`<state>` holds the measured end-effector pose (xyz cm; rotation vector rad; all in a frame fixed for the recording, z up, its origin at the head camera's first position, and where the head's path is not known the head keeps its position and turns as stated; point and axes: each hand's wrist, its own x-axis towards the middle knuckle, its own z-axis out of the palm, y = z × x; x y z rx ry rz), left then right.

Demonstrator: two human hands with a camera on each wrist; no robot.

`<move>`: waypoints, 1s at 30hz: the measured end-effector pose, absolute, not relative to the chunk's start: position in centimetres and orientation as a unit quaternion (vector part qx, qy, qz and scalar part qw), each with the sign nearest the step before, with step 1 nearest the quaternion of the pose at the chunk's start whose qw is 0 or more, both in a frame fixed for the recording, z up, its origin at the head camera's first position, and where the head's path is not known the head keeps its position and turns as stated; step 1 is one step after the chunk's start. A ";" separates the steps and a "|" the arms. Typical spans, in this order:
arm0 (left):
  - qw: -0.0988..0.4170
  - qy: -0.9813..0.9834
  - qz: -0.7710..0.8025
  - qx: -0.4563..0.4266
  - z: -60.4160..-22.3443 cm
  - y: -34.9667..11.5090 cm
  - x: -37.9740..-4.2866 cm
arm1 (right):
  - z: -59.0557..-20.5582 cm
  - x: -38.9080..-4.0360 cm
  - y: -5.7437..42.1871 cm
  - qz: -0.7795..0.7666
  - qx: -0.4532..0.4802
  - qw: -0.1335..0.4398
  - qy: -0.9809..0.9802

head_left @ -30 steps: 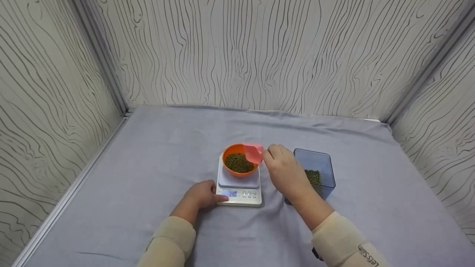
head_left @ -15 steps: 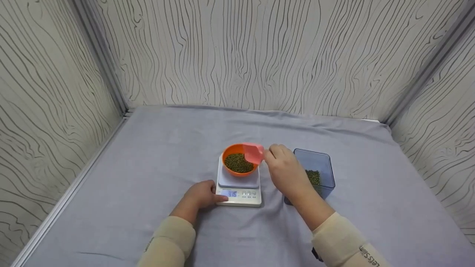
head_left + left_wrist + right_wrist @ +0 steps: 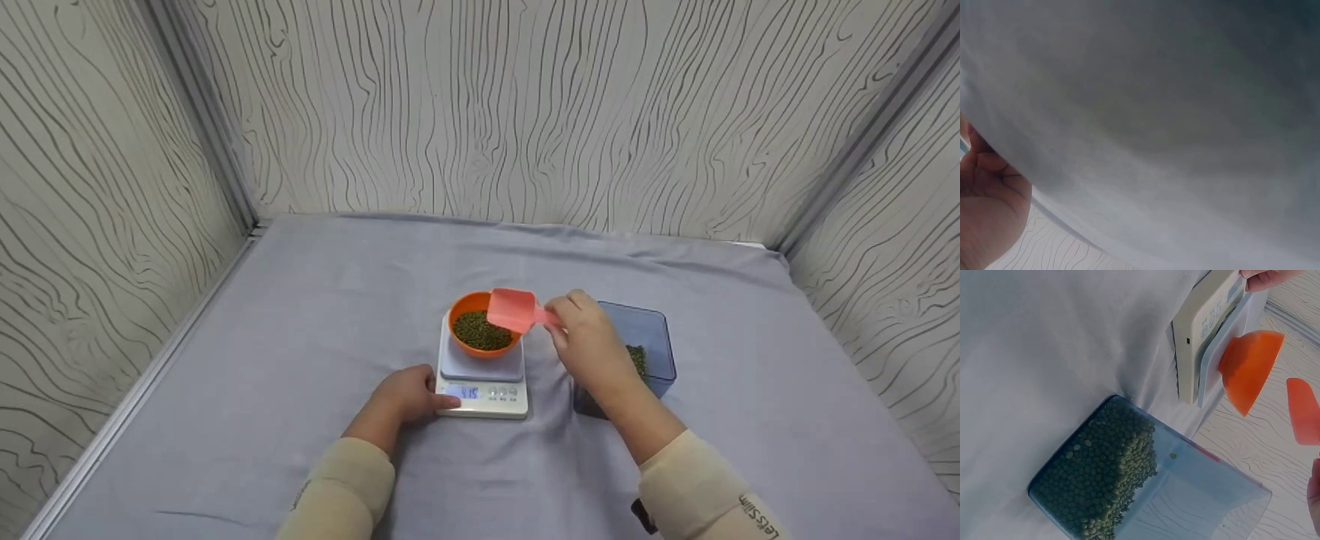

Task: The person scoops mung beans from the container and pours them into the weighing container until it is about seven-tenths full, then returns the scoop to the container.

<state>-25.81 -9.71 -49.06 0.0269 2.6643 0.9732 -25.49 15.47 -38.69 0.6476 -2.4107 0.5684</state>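
My right hand (image 3: 596, 341) pinches the handle of a pink scoop (image 3: 512, 309), whose pan hangs over the right side of an orange bowl (image 3: 485, 352). No beans show in the scoop's pan. Small green beans (image 3: 480, 330), like mung beans, lie in the bowl. It stands on the platform of a white kitchen scale (image 3: 487, 409) with lit digits. My left hand (image 3: 409, 394) grips the scale's front left corner, thumb on top beside the display; its other fingers are partly hidden. From the right wrist view, the scoop (image 3: 1303, 410) is apart from the bowl (image 3: 1249, 368).
A clear bluish plastic box (image 3: 649, 330), partly behind my right forearm, stands right of the scale; more green beans (image 3: 1100, 467) lie inside it. Grey cloth (image 3: 337, 300) covers the table, with wood-patterned panels (image 3: 480, 112) behind and at the sides.
My right hand has drawn slightly right and turned the scoop from steeply tipped to flatter, showing more of its pan and handle. The scale's digits have changed. My left hand stays put.
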 end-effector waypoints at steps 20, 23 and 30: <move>0.152 0.929 0.339 0.010 -49.4 -9.6 -26.0 | -36.5 -25.3 21.2 0.337 0.102 0.156 -0.923; 0.157 0.926 0.343 0.006 -49.4 -9.6 -26.0 | -35.7 -24.9 22.9 0.326 0.092 0.130 -0.932; 0.160 0.924 0.348 -0.002 -49.2 -9.7 -26.0 | -33.8 -24.3 26.1 0.299 0.074 0.092 -0.947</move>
